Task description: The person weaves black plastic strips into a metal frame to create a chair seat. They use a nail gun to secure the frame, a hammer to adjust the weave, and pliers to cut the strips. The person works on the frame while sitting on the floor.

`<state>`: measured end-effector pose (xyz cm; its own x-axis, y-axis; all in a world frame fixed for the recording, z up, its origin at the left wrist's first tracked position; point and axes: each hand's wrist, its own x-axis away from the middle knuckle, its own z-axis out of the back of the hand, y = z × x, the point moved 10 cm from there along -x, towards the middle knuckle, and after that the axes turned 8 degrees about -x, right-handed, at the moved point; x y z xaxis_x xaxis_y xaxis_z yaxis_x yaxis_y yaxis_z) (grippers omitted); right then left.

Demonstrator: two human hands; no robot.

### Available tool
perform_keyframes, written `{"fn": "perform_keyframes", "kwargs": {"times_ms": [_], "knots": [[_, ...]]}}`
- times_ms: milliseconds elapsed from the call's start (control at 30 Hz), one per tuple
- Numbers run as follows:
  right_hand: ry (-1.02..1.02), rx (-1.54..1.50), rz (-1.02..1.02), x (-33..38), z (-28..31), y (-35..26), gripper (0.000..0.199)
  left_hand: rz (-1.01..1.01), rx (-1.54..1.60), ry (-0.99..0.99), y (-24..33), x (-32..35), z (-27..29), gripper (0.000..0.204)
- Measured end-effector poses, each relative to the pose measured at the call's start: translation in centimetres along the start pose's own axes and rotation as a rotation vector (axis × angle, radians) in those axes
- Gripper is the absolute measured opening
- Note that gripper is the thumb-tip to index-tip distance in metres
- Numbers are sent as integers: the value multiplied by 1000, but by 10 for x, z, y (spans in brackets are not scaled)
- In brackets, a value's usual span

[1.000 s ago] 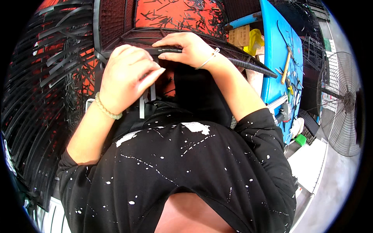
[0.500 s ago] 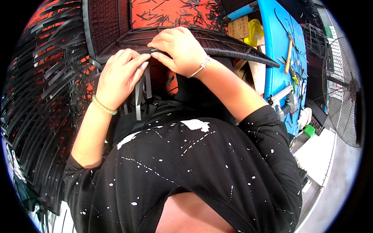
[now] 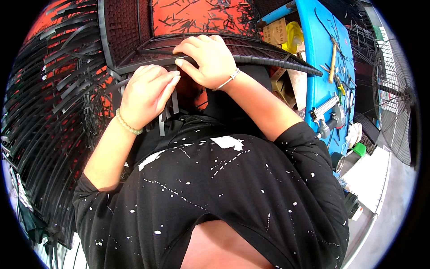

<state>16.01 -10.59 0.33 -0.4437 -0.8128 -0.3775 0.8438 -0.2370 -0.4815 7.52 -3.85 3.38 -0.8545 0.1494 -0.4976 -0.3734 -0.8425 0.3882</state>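
Observation:
My left hand (image 3: 144, 95) has its thumb and fingers pressed together just below the dark rail. Whatever they pinch is hidden, though flat dark-grey strips (image 3: 175, 102) hang directly beneath. My right hand (image 3: 206, 62) is wrapped over the strip-bound rail (image 3: 264, 62) of a dark woven panel, its thumb on the near side and its fingers over the top. The two hands are slightly apart. Dark brown weave (image 3: 126, 31) of the same piece rises behind them, edged by a black upright (image 3: 106, 40).
Many loose black strips (image 3: 49, 112) crowd the left side. Strip offcuts lie on a red surface (image 3: 188, 13) beyond the panel. To the right, a blue table (image 3: 316, 49) carries a wooden-handled hammer (image 3: 333, 67) and other tools. Cardboard boxes (image 3: 274, 32) and a fan (image 3: 396, 98) stand nearby.
My left hand has shifted right and slightly down, away from the rail. My right hand has drawn its fingers in over the rail, and the fingertips of the two hands no longer meet.

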Motion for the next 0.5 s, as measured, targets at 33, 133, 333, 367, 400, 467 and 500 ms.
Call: {"fn": "perform_keyframes", "kwargs": {"times_ms": [33,133,333,367,400,467,500], "knots": [[58,-32,59,2,5,-3,22,-5,-14,-7,2,0,0,11],[64,-41,93,5,5,2,25,-26,-47,-31,2,-3,-1,12],[0,-5,-47,3,1,9,21,-85,-63,-61,7,-6,0,11],[-4,-12,-56,3,0,9,21,-103,-70,-55,8,-8,2,12],[-9,-20,-66,2,-1,10,21,-127,-75,-66,9,-9,2,11],[1,-25,-65,4,-1,14,21,-188,-78,-85,9,-17,2,10],[12,-28,-52,5,0,16,22,-194,-101,-111,5,-23,1,10]]}}
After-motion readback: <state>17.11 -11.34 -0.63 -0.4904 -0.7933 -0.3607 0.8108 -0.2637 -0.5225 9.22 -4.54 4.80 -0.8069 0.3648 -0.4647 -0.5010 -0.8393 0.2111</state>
